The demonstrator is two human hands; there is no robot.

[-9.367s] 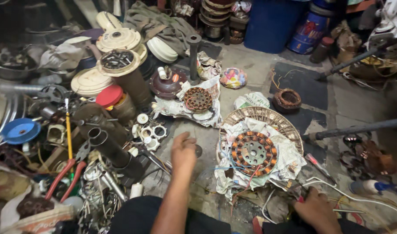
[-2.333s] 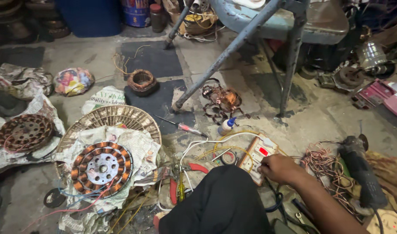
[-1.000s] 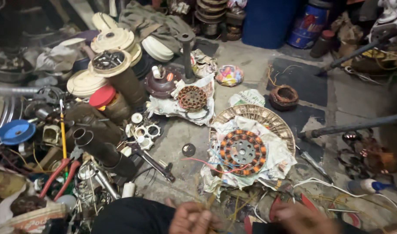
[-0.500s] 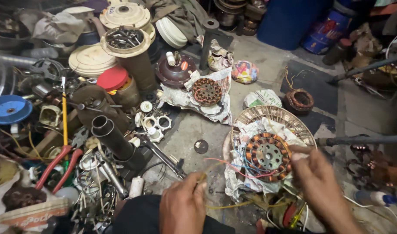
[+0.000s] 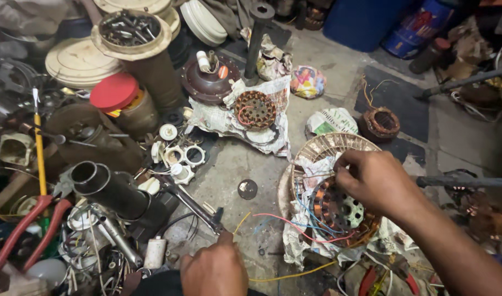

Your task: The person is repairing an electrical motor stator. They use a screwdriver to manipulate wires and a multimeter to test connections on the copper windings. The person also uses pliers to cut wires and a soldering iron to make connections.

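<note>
Two hands at work from the head view: the right hand (image 5: pixel 378 181) rests on the copper-wound stator (image 5: pixel 339 211), fingers curled together pinching at its upper rim, the stator lying on newspaper in a wicker basket (image 5: pixel 328 145) with red and blue wires (image 5: pixel 295 222) trailing left of it. Left of the stator, the left hand (image 5: pixel 215 271) is fisted shut on a dark tool (image 5: pixel 193 203). Farther left, a round tub (image 5: pixel 131 30) holds metal bits, with a black pipe (image 5: pixel 111 189) and a red-lidded jar (image 5: pixel 119 98) crowding the floor.
</note>
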